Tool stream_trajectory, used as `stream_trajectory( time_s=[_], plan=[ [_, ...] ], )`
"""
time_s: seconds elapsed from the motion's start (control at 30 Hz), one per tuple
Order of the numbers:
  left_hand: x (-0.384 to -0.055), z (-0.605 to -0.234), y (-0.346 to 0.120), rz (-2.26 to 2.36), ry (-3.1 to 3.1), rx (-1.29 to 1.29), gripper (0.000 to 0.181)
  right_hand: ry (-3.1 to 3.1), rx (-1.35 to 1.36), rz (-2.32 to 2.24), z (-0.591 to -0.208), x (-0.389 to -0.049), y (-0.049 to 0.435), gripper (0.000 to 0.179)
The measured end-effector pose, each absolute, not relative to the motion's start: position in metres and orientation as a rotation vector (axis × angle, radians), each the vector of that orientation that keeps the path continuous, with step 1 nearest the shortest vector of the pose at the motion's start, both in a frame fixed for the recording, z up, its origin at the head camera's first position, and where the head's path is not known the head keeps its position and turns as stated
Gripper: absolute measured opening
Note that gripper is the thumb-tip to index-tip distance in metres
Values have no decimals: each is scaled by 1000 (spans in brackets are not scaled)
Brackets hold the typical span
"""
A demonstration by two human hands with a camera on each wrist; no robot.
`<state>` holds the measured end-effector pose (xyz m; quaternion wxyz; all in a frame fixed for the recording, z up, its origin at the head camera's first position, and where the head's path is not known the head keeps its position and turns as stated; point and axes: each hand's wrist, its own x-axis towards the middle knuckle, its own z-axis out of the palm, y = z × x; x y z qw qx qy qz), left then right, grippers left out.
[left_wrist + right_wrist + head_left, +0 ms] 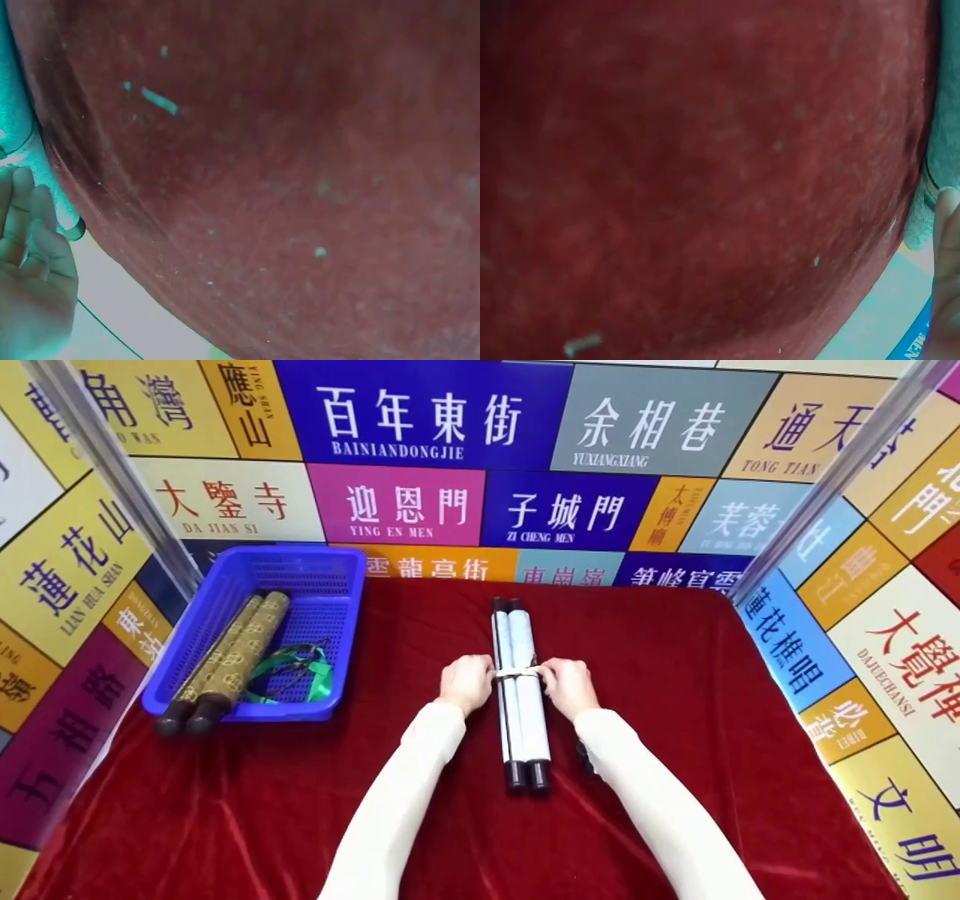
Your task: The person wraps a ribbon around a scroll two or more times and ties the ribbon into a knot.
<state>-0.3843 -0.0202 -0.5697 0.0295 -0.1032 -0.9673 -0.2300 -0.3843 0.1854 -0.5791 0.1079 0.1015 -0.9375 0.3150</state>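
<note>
White sleeves (397, 802), scroll (532, 727) between, blue basket (351, 615) leftward

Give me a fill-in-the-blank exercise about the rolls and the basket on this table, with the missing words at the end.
1. The pale rolls lie ____ the left hand and the right hand.
2. The cloth under them is coloured ____.
3. The patterned rolls leaning in the basket number ____.
4. The ribbon beside those patterned rolls is coloured ____.

Missing words: between; red; two; green.
</note>
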Motion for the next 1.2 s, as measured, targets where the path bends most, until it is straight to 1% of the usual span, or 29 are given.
stream_trajectory(
  time_s=[0.27, 0.47, 0.53, 0.6, 0.63, 0.77, 0.83, 0.87, 0.93, 1.0, 1.1, 1.2],
  plan=[
    [-383, -579, -23, -769, -3010, -243, 14, -2765, 235, 949, -581, -384, 183, 15],
    [-378, -582, -24, -868, -2950, -151, 15, -2813, 120, 1145, -585, -380, 179, 19],
    [-373, -580, -18, -882, -2892, -117, 18, -2821, 69, 1230, -586, -377, 180, 20],
    [-365, -575, -9, -899, -2847, -84, 28, -2829, 1, 1299, -587, -376, 181, 23],
    [-360, -571, -2, -897, -2853, -69, 38, -2835, -42, 1333, -587, -376, 182, 25],
    [-331, -559, 25, -883, -3056, -23, 92, -2797, -219, 1626, -585, -378, 186, 27],
    [-316, -555, 36, -785, -3207, -25, 110, -2738, -288, 1822, -585, -380, 187, 27],
    [-310, -554, 41, -732, -3259, -28, 113, -2706, -305, 1913, -585, -381, 188, 27],
    [-304, -553, 45, -605, -3329, -51, 114, -2657, -327, 2045, -586, -382, 189, 27],
    [-304, -551, 46, -576, -3351, -62, 109, -2645, -324, 2104, -587, -383, 191, 28],
    [-310, -551, 39, -702, -3353, -67, 105, -2628, -316, 2130, -589, -383, 195, 28],
    [-316, -552, 23, -923, -3298, -41, 103, -2599, -292, 2150, -591, -382, 199, 25]
  ],
)
